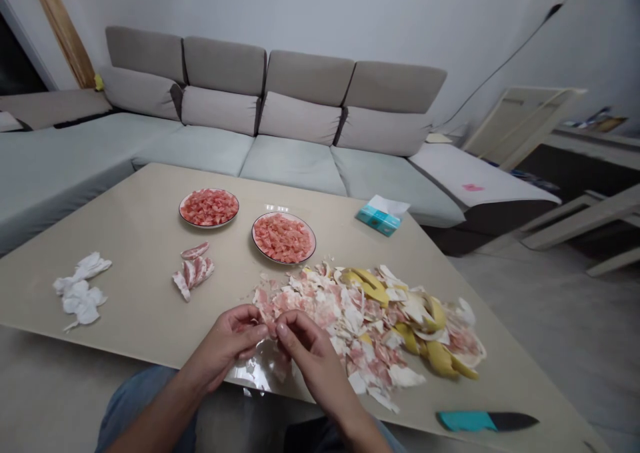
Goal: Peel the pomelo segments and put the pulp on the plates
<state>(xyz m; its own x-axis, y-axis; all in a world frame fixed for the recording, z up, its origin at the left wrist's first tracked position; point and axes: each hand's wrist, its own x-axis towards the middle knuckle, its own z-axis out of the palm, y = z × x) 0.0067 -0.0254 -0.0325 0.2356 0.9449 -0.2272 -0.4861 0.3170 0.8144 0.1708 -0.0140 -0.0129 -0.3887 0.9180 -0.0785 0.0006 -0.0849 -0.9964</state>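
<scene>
Over the near edge of the table, my left hand [227, 343] and my right hand [315, 353] meet, fingertips pinched on a small pink piece of pomelo [270, 326]. The fingers partly hide it. Right beside them spreads a heap of pomelo peel and membrane [345, 306], with yellow rind [370, 285] on top and toward the right. Unpeeled pomelo segments [195, 271] lie in a small group beyond my left hand. Two plates hold pink pomelo flesh: one plate [285, 262] straight ahead, the other plate [209, 227] farther back and left.
A knife [487, 421] with a turquoise handle lies at the near right edge of the table [145, 233]. Crumpled tissues [83, 293] are on the left, and a blue tissue pack [381, 216] stands at the back right. A grey sofa [290, 163] runs behind.
</scene>
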